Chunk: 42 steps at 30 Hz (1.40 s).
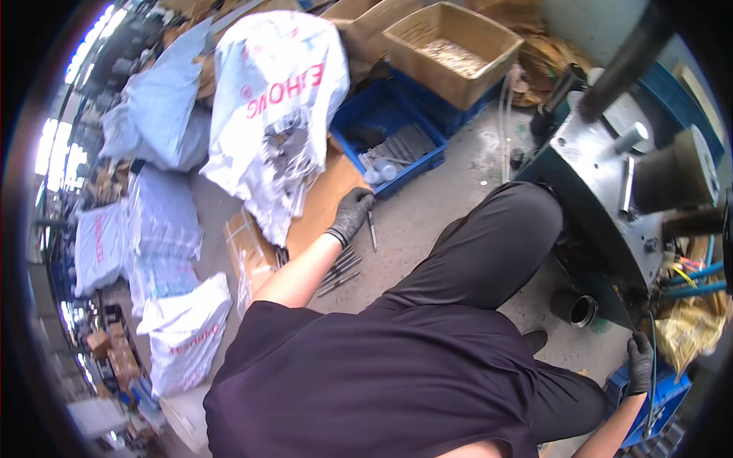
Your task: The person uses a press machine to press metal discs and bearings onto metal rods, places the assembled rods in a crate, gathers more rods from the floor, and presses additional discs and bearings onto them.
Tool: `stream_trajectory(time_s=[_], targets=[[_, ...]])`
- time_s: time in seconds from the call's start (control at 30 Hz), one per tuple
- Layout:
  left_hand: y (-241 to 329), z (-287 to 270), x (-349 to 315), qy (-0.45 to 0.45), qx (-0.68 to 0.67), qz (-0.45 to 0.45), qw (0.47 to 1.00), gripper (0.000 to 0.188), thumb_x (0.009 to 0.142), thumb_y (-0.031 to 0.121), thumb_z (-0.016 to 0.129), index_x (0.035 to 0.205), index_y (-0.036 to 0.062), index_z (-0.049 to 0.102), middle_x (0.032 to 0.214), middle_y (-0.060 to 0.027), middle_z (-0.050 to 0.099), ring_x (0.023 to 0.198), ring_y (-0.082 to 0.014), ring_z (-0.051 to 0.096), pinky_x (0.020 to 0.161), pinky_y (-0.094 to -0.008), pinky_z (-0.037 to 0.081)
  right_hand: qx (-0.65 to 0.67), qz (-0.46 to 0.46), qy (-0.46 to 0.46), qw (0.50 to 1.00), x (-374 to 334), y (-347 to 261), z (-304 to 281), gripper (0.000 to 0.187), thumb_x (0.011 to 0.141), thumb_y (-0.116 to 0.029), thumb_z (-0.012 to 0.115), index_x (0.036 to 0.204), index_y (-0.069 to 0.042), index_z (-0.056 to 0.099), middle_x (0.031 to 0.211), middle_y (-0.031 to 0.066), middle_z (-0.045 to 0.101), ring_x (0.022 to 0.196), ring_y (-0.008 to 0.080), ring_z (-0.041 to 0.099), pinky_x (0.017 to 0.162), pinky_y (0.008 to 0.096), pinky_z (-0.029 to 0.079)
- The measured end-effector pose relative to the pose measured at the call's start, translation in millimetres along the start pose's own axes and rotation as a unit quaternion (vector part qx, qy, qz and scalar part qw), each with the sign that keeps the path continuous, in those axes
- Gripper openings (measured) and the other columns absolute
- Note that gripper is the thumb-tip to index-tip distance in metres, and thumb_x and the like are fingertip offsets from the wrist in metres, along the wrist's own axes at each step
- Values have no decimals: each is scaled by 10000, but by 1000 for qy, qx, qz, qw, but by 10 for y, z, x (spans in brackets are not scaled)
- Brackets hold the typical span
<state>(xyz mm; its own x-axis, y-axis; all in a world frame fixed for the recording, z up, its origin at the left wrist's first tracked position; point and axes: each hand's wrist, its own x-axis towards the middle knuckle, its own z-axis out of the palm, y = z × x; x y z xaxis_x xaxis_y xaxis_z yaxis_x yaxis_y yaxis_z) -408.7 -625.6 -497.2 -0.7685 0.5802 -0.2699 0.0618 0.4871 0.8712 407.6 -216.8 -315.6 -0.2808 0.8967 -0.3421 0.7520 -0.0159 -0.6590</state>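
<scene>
My left hand, in a dark grey glove, reaches out over the floor with its fingers curled together. A thin metal rod hangs from its fingertips. Several similar dark rods lie on the floor beside my left wrist. My right hand, also gloved, is at the far lower right, its fingers stretched out beside a black cable. Just below it stands a blue crate; whether the hand touches the crate or the cable, I cannot tell.
A blue bin holds metal bars and whitish pieces. Behind it stands a cardboard box of small parts. A torn white sack and other sacks line the left. At right is a metal machine, with a dark cylinder beneath.
</scene>
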Motion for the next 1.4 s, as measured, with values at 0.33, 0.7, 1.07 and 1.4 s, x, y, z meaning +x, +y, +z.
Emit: stream_trajectory(time_s=[0.33,0.7,1.07,1.4], targets=[[-1993,476,-1175,-42,218,-205,953,453,919,338,719,1260,40,707,1113,-219,752,1101,-346,718,963,-437,551,-37,138,-178,974,486,-293,815,332,967,-189,661,1269,-51,665,887,42,687,641,134,652,547,270,479],[-1929,778,-66,-193,410,-156,878,421,882,229,640,1269,87,724,1278,-291,702,1160,-437,700,1017,-490,545,-26,218,-134,966,237,7,724,371,1001,-205,640,1331,-38,624,926,98,730,658,202,691,545,322,509],[-1331,1030,-370,-111,292,-64,948,353,858,348,716,1043,48,715,1036,-255,746,1006,-425,719,885,-503,559,-85,191,-101,973,-29,-188,685,413,969,-259,696,1293,-3,676,1000,123,764,778,188,726,690,347,563],[39,895,93,-9,155,92,984,187,890,1,676,1073,39,667,879,-121,658,811,-208,634,774,-347,527,-80,-110,-48,990,-11,-1878,614,361,947,-198,774,1246,-3,717,1112,149,760,1035,251,728,930,364,566]])
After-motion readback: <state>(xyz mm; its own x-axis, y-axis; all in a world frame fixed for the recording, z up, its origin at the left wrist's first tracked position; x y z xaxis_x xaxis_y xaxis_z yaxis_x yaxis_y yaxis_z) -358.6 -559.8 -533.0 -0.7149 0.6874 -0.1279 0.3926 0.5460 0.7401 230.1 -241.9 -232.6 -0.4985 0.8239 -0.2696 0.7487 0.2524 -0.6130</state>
